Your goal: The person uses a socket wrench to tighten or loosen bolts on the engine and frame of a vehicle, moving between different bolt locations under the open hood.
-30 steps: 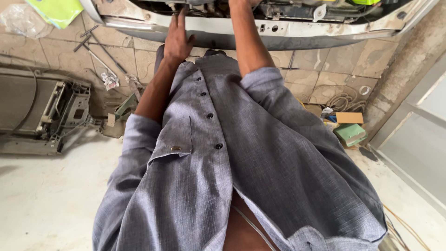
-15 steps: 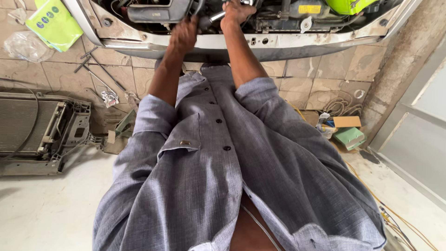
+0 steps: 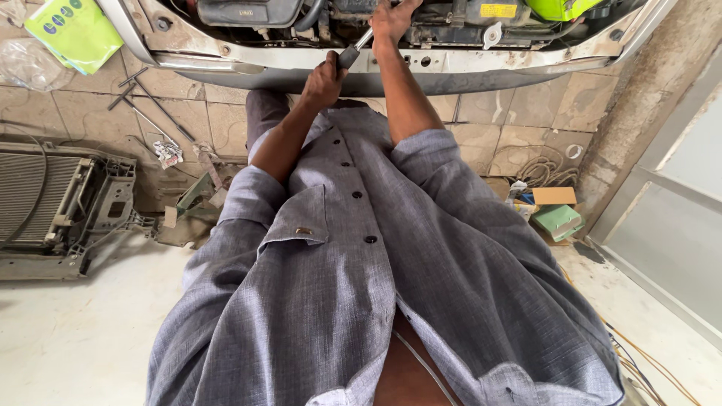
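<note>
Seen from above, looking down a grey button shirt toward the open front of a car.

Left hand at 12 o'clock, closed in a fist around the dark grip of a long metal ratchet wrench, just over the bare silver front bumper beam. Wrench shaft slanted up toward 1 o'clock, into the engine bay.

Right hand a little higher, at the far end of the same wrench, fingers curled down over the tool head; not possible to tell how tight the grip is there. Both forearms stretched forward, sleeves rolled to the elbow.

Inside the bay, a black plastic box at 11 o'clock and a bright yellow-green container at 1 o'clock.

On the tiled floor at 10 o'clock, thin metal rods and a green packet. At 9 o'clock, a removed grey radiator assembly lying flat. At 3 o'clock, a small cardboard box next to a green box, near a coil of pale cable.
</note>
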